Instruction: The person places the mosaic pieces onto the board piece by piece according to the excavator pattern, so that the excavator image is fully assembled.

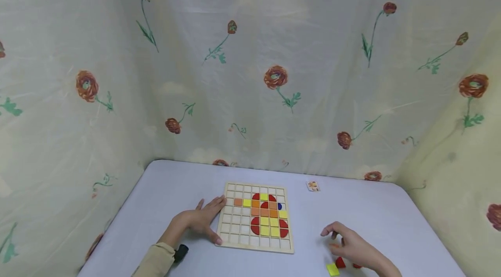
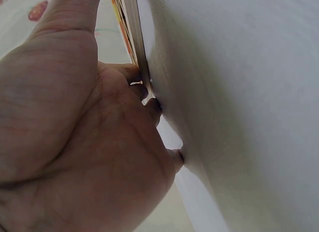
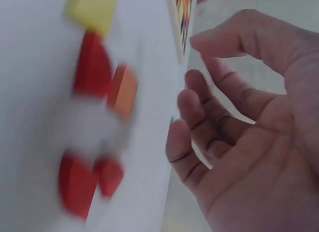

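Note:
A wooden grid board point(image 1: 235, 238) lies on the table, with red quarter-rounds, yellow and orange squares and a blue piece point(image 1: 279, 206) in its cells. My left hand point(image 1: 198, 219) rests at the board's left side, thumb at the near corner and fingers spread along the edge. To the right of the board, my right hand point(image 1: 354, 244) hovers with loosely bent fingers and holds nothing. Below it lie a yellow square point(image 1: 333, 269), an orange piece point(image 3: 123, 92) and several red pieces point(image 3: 77, 184), blurred in the right wrist view.
A small printed card point(image 1: 313, 186) lies beyond the board, to its right. Flowered cloth point(image 1: 250, 94) hangs behind the white table point(image 1: 188, 177) and at both sides. A black device point(image 1: 181, 253) sits at the left wrist.

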`<action>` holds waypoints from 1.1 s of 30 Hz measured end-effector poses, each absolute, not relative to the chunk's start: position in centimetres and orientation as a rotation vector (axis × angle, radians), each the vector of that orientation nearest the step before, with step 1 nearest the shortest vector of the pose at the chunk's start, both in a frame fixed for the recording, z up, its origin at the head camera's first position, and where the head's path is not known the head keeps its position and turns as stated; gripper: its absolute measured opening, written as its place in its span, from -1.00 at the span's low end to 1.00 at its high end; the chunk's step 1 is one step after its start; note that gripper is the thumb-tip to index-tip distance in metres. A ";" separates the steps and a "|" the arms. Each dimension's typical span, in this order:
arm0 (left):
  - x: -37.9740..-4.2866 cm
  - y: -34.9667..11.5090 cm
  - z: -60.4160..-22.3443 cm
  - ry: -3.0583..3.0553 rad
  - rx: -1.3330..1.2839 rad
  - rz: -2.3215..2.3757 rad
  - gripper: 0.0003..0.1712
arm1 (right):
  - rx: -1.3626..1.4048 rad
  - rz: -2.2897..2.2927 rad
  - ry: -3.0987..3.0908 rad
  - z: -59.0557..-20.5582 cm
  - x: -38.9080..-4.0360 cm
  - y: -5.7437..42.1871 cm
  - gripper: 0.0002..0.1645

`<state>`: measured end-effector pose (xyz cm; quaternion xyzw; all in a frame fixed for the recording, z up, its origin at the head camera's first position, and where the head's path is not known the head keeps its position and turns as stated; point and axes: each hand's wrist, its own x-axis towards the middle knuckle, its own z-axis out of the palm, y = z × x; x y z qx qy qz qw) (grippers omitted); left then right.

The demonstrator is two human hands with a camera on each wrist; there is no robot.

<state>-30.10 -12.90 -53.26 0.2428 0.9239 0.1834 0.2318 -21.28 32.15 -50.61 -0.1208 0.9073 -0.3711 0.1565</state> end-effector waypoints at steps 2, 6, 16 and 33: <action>-30.1 -12.9 -53.3 2.538 0.669 0.505 0.46 | -0.279 -1.058 2.612 -51.0 -20.7 34.0 -0.60; -30.0 -13.0 -53.2 2.542 0.673 0.495 0.46 | -0.046 -0.968 2.663 -51.9 -20.3 36.4 -0.57; -29.8 -13.1 -52.8 2.536 0.676 0.505 0.45 | 0.039 -0.920 2.781 -53.4 -20.7 36.9 -0.64; -29.9 -13.1 -53.0 2.511 0.691 0.553 0.45 | 0.161 -0.918 2.808 -53.7 -21.4 36.9 -0.58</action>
